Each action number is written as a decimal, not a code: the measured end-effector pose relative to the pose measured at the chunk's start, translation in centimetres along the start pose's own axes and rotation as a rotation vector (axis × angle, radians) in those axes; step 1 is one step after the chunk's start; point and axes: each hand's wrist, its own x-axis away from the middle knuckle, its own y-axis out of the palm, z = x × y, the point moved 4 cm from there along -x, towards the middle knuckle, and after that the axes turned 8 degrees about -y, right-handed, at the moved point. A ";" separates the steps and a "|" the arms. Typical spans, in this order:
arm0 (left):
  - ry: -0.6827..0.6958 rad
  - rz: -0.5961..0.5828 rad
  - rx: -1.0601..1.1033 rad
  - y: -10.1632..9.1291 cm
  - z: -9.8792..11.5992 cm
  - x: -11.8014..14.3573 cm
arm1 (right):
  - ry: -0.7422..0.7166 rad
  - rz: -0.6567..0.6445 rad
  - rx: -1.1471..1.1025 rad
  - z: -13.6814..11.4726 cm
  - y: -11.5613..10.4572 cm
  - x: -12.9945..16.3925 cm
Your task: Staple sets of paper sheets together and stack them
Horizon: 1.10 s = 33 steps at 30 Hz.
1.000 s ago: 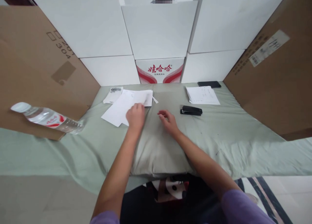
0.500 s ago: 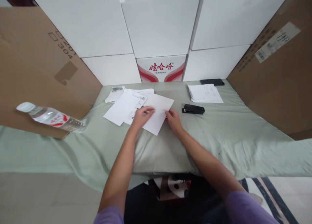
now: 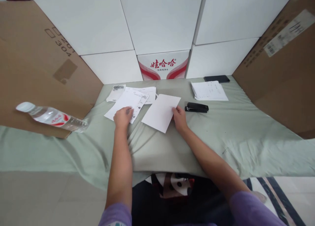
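My right hand (image 3: 180, 117) grips the right edge of a blank white sheet of paper (image 3: 159, 113), thumb on top, and holds it tilted just above the cloth. My left hand (image 3: 123, 117) is over several loose sheets of paper (image 3: 115, 108) on the left, its fingers bent and pressed together on the top sheet near dark printed marks. The fingertips are partly hidden. Just beyond my right hand lies a black stapler (image 3: 197, 107).
A stack of written papers (image 3: 209, 91) and a black phone (image 3: 216, 78) lie at the back right. On the left a water bottle (image 3: 52, 117) lies tilted. White boxes (image 3: 162, 19) wall off the back; brown cardboard (image 3: 29, 68) stands at the left and another cardboard panel (image 3: 283, 81) at the right.
My left hand has moved left, off the blank sheet and onto the loose papers. My right hand keeps the blank sheet, now slightly farther right. The camera view has shifted a little.
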 end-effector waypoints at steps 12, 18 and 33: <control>0.069 0.005 0.027 -0.7 0.0 0.1 | -0.016 -0.004 -0.001 -0.4 0.1 0.1; 0.046 0.017 -0.068 -0.6 0.3 0.2 | -0.020 -0.007 0.002 -0.4 0.1 0.2; -0.099 0.111 -0.101 -1.4 0.6 0.0 | -0.041 -0.030 0.038 -0.3 0.1 0.1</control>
